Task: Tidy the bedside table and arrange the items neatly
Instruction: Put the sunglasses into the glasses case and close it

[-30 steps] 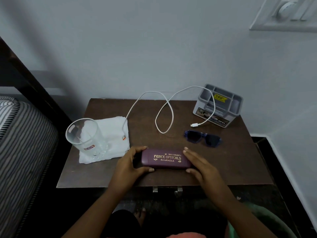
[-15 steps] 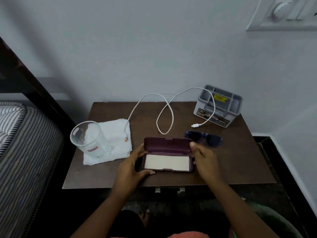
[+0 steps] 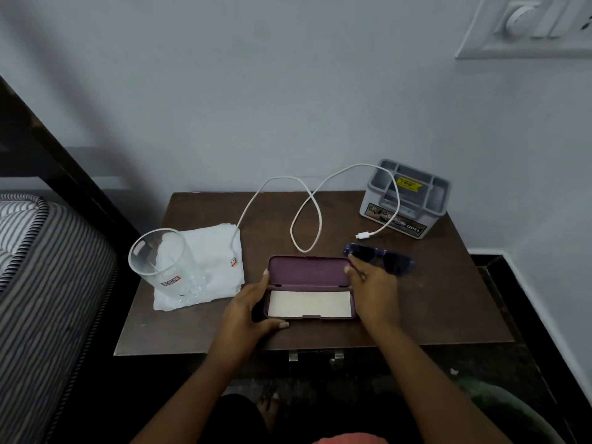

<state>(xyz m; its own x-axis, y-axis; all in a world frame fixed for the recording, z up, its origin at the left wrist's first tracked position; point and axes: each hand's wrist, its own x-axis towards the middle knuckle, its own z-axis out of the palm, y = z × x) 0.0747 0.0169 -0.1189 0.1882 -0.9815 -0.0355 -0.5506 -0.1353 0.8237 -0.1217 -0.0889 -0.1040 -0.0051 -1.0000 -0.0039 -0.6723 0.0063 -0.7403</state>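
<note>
I see the case (image 3: pixel 309 290) lying open at the front edge of the table (image 3: pixel 448 299), centre. My left hand (image 3: pixel 246 312) grasps its left end. Fingertips of my right hand (image 3: pixel 373 283) meet the sunglasses (image 3: pixel 394 262); I cannot tell whether they grasp them.

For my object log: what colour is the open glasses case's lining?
Cream-white lining in a maroon glasses case; seen best in the head view.
</note>
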